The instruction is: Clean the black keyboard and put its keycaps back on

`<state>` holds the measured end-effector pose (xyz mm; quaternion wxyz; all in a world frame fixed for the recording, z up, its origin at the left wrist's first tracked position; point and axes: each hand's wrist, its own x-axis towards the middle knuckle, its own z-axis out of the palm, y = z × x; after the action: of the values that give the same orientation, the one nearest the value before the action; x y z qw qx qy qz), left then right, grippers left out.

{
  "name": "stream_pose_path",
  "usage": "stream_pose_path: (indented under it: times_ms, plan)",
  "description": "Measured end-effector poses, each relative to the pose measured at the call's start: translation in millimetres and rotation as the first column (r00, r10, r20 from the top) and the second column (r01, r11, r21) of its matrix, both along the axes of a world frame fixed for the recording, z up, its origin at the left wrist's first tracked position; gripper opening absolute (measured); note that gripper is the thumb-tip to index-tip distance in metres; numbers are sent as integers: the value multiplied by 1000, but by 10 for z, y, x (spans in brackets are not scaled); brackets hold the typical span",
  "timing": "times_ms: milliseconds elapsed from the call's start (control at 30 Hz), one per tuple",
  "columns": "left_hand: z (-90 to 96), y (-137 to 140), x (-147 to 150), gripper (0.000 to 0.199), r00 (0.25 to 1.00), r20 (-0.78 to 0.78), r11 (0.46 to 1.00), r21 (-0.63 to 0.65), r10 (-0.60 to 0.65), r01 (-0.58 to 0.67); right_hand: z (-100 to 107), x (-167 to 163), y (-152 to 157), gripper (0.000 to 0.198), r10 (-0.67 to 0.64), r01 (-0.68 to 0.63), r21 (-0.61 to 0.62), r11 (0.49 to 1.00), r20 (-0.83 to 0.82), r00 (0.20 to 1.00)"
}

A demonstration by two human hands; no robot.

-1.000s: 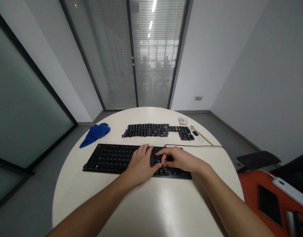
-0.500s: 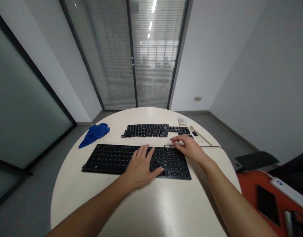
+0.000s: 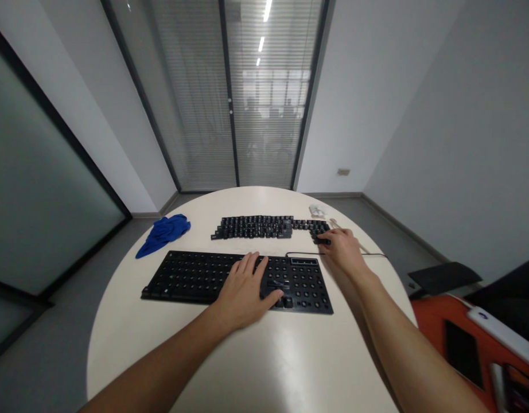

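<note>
A black keyboard with most of its keycaps off lies across the table, its bare switches showing. My left hand rests flat on its right-middle part, fingers spread and holding nothing; the thumb is near a few dark keys at the lower edge. Beyond the keyboard, loose black keycaps lie in rows. At the right end of those rows, my right hand has its thumb and fingertips closed on a dark keycap. The hand hides some of the caps and small items there.
A blue cloth lies crumpled at the table's left. A clear plastic bag sits at the back right. The keyboard's cable runs off the right edge. An orange chair seat holds a phone and a white power strip.
My right hand has moved from above the keyboard's upper right corner away to the loose keycaps, and its fingers have closed on one. My left hand has stayed put.
</note>
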<state>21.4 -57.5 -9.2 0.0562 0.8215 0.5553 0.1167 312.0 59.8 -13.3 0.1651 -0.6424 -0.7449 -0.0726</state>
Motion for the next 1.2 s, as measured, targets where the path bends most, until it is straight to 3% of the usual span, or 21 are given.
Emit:
stream_pose_path:
  times_ms: [300,433,533,633,800,900,1200]
  plan:
    - [18,5,4,73,1000,5,1000,1,3,-3,-5,-29,-13,23,1,-2,-28,1000,-41,999]
    - [38,7,5,61,1000,-11,1000,18,6,-5,7,-62,-22,23,24,-27,-56,998,-60,998]
    - [37,24,-10,60,1000,-27,999,33,11,-10,9,-90,-32,25,60,-74,-77,994,-166,984]
    - [27,51,-42,63,999,-42,999,35,11,-9,33,-141,-78,28,139,-196,-112,974,-385,912]
    - [38,96,-135,66,997,-72,999,25,23,-22,153,-256,-240,33,234,-444,-185,877,-642,730]
    - [58,117,-201,65,997,-68,1000,1,21,-21,238,-282,-335,30,289,-568,-251,783,-663,691]
    - [57,138,-246,64,996,-82,1000,-11,16,-17,402,-387,-548,24,448,-773,-307,555,-673,588]
